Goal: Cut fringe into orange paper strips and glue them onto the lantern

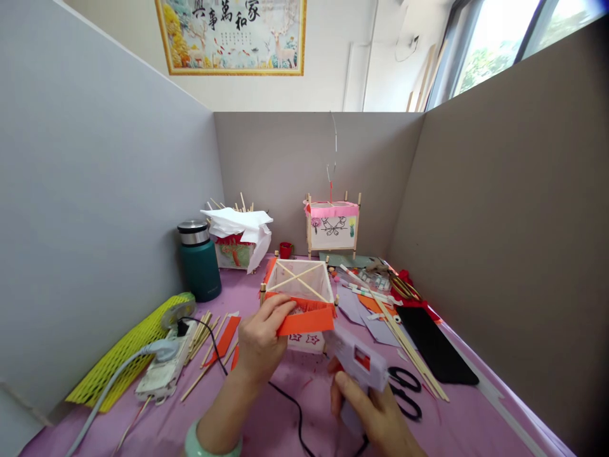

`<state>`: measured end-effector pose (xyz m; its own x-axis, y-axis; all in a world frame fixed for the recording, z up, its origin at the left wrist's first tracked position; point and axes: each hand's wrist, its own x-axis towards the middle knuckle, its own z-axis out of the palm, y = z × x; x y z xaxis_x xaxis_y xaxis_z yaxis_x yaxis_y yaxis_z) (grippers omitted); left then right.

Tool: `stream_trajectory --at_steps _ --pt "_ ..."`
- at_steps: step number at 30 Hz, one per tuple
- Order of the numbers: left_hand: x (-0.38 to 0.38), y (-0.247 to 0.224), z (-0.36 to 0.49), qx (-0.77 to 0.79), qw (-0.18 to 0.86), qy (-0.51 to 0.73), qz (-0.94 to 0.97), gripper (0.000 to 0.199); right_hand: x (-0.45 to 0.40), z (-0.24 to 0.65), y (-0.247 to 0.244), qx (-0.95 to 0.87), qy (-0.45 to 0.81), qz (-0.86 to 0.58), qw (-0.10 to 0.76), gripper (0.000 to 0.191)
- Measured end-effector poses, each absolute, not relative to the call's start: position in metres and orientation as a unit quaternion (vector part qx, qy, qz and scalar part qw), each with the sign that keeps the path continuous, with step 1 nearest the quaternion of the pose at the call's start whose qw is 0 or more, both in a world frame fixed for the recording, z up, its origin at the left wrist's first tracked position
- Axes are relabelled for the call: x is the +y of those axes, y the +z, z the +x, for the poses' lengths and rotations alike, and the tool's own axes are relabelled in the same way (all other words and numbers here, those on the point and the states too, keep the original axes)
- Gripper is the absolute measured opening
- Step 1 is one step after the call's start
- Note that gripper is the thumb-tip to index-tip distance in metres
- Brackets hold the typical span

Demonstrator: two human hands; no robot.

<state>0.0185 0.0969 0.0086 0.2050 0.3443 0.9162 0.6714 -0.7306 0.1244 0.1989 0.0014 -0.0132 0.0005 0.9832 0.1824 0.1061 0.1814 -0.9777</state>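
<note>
My left hand [264, 333] pinches an orange-red paper strip [307, 321] at its left end, holding it in front of a small lantern frame [297, 279]. Sticks cross over the frame's open top, and a fringed red trim runs along its upper edge. Stars are drawn on its white front panel, partly covered by the strip. In my right hand [364, 403] is a pale lilac hot glue gun [359, 358]. Its nozzle points up and left, close to the strip's right end; whether they touch I cannot tell.
Left are a green bottle [200, 260], a power strip [166, 365] and yellow netting [126, 349]. Another lantern [333, 225] stands at the back. Black-handled scissors [404, 393], thin sticks [412, 355] and a black phone [435, 346] lie right. A black cord [290, 400] crosses the front.
</note>
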Motion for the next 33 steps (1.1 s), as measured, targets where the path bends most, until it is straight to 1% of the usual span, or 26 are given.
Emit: stream_trajectory --at_steps 5,9,16,22,29,33 --pt "0.104 0.003 0.021 -0.334 0.225 -0.499 -0.768 0.05 -0.005 0.204 -0.038 -0.507 0.514 -0.484 0.494 0.048" --pt "0.107 0.001 0.025 -0.338 0.257 -0.494 -0.758 0.05 -0.006 0.207 -0.049 -0.493 0.518 -0.502 0.486 0.052" --pt "0.111 0.003 0.027 -0.34 0.263 -0.5 -0.752 0.051 -0.008 0.204 -0.059 -0.469 0.529 -0.507 0.493 0.054" --pt "0.109 0.007 0.03 -0.356 0.271 -0.483 -0.753 0.053 -0.008 0.205 -0.067 -0.47 0.54 -0.505 0.482 0.058" --pt "0.109 0.008 0.029 -0.364 0.261 -0.463 -0.765 0.057 -0.006 0.206 -0.078 -0.466 0.547 -0.496 0.487 0.06" --pt "0.11 0.006 0.027 -0.365 0.251 -0.458 -0.771 0.059 -0.006 0.207 -0.077 -0.465 0.552 -0.492 0.486 0.06"
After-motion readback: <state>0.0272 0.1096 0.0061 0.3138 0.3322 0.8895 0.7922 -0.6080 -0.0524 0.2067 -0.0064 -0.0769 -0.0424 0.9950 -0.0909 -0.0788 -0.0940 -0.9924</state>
